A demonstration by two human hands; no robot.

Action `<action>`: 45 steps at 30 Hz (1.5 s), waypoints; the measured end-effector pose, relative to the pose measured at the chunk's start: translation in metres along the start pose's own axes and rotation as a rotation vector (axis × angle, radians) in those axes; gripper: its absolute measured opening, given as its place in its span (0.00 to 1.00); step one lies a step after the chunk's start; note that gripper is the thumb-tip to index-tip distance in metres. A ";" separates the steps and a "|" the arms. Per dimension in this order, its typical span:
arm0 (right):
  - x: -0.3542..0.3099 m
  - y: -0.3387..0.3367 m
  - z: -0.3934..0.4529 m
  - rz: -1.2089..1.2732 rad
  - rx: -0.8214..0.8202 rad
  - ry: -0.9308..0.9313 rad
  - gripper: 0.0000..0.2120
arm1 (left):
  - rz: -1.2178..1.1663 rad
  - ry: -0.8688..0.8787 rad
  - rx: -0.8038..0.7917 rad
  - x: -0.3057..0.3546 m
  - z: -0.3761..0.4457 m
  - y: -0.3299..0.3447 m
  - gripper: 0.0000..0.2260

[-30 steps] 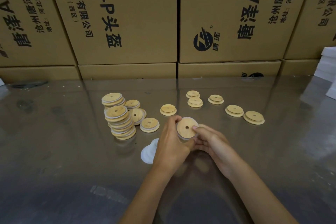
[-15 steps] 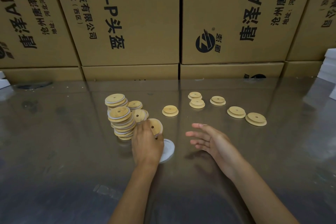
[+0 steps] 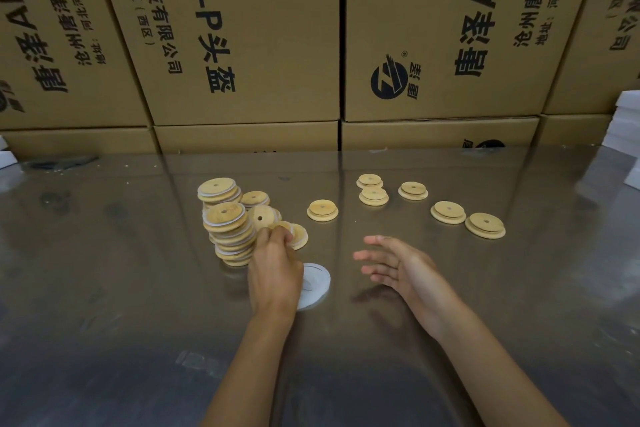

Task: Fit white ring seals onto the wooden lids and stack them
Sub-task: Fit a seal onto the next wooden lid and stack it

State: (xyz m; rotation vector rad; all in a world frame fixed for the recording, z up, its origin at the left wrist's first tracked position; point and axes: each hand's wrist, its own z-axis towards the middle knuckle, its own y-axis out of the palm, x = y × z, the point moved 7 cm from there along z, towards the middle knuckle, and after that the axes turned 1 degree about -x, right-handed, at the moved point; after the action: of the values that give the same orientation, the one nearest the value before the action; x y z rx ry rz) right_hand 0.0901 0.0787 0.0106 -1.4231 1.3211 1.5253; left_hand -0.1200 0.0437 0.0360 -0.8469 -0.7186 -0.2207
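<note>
The left hand (image 3: 275, 267) is curled around a round wooden lid with a white ring seal (image 3: 297, 235), which it holds at the near right foot of the leaning stack of sealed wooden lids (image 3: 230, 234); whether this lid already rests on the table I cannot tell, because the fingers cover its near edge. The right hand (image 3: 398, 265) is released — its fingers are spread and almost straight, it hovers just over the shiny metal table (image 3: 104, 288) and grasps nothing. Under the left wrist lies a small pile of loose white ring seals (image 3: 317, 282), flat on the table and partly hidden by the hand. The leaning stack has two columns, a taller one at the front and a shorter one behind it, and several sealed lids lean against its right side, one of them tilted so that its centre hole faces the camera. Farther out — to the right of the stack and well apart from it — six bare round wooden lids (image 3: 322, 210) lie flat on the table, each with a small hole in the middle; two of them touch each other at the far side. Behind the table stands a wall of brown cardboard boxes with black printed characters (image 3: 242, 45).
</note>
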 end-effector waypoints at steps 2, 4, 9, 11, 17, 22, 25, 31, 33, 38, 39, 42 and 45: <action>0.000 0.000 0.000 0.000 0.002 0.000 0.13 | -0.009 0.046 -0.018 0.003 0.001 0.002 0.11; 0.000 0.001 0.000 0.000 0.004 -0.001 0.13 | -0.017 0.071 -0.040 0.005 0.001 0.005 0.10; -0.001 0.001 -0.001 -0.002 0.013 0.002 0.13 | -0.042 0.070 -0.091 0.003 0.000 0.013 0.11; -0.001 0.000 -0.001 -0.002 0.023 0.005 0.13 | -0.046 0.101 -0.149 0.004 0.000 0.019 0.13; -0.001 0.000 -0.001 0.022 0.060 0.005 0.11 | 0.014 0.194 -0.225 0.007 -0.002 0.029 0.12; -0.003 -0.016 -0.001 0.074 0.245 -0.034 0.07 | 0.014 0.207 -0.254 0.010 -0.005 0.033 0.10; -0.006 -0.032 0.001 -0.037 0.371 -0.065 0.08 | 0.040 0.229 -0.305 0.014 -0.009 0.037 0.08; -0.024 -0.079 0.001 -0.884 0.655 -0.193 0.13 | 0.117 0.314 -0.334 0.026 -0.022 0.043 0.08; -0.021 -0.093 0.000 -1.097 0.673 -0.128 0.21 | 0.189 0.345 -0.309 0.031 -0.026 0.043 0.08; -0.016 -0.102 0.000 -1.195 0.715 -0.013 0.28 | 0.193 0.433 -0.294 0.049 -0.040 0.044 0.09; -0.015 -0.102 0.001 -1.200 0.704 0.010 0.29 | 0.184 0.455 -0.301 0.053 -0.043 0.045 0.09; -0.015 -0.104 0.003 -1.216 0.679 0.055 0.28 | 0.166 0.496 -0.325 0.059 -0.048 0.048 0.09; -0.020 -0.111 0.005 -1.223 0.676 0.078 0.32 | 0.150 0.489 -0.339 0.059 -0.049 0.049 0.08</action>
State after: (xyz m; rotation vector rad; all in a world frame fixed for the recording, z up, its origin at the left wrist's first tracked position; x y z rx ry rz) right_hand 0.1962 0.1165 0.0037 -1.3616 0.6014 0.1839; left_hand -0.0292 0.0449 0.0231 -1.1116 -0.1584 -0.4052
